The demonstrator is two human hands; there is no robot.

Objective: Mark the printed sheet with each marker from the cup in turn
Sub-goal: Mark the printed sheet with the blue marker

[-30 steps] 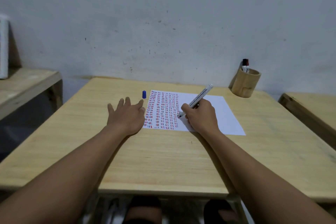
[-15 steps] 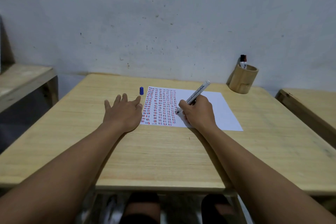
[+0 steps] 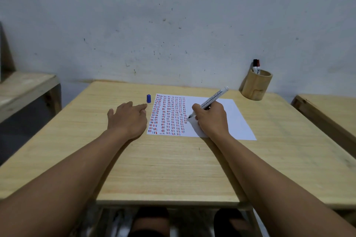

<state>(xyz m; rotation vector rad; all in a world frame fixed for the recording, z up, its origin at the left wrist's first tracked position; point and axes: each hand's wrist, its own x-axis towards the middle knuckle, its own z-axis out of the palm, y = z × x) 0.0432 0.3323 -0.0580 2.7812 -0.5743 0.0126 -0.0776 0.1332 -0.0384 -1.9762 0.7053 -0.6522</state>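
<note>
While the right hand [image 3: 211, 119] is gripping the marker [image 3: 209, 102], its tip touching the printed sheet [image 3: 237, 119] and barrel slanting up toward the cup [image 3: 256, 85] far right, the left hand [image 3: 128, 117] is lying open on the desk [image 3: 173, 169] beside the blue cap [image 3: 148, 98]

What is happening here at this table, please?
A person sits at a wooden table and marks a printed sheet. The right hand holds an uncapped marker with its tip down on the sheet, beside the columns of small red and dark dashes. The left hand rests flat on the table just left of the sheet. A blue cap stands near the sheet's far left corner. A wooden cup at the far right holds at least one more marker.
</note>
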